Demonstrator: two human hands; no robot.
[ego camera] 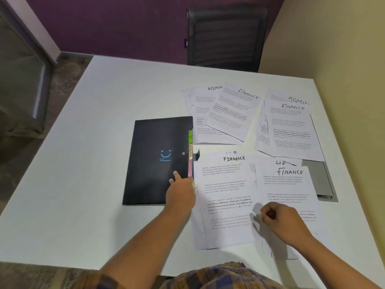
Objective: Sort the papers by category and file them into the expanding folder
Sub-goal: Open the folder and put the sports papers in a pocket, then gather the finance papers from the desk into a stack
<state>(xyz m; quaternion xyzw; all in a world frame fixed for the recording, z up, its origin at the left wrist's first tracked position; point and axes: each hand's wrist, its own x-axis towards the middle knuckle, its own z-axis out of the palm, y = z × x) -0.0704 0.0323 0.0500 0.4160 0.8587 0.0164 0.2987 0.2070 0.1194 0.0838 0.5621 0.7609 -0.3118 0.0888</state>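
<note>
The fingers [176, 175] of the left hand [180, 192] lie straight and loose on the right edge of the black expanding folder [154, 159] — closed flat on the white table [93, 142], with coloured tabs [190, 147] showing along that edge. Right of it the papers [227, 184] spread in four heaps: the far heaps [229, 113] show ADMIN and FINANCE headings, and the near heaps [289, 184] are topped FINANCE. The right hand [283, 220] rests with fingers curled over the seam between the near heaps — whether it pinches a sheet cannot be told.

The papers [229, 184] carry handwritten headings: "FINANCE" on four, "ADMIN" on two, "HR" half hidden on another
</note>
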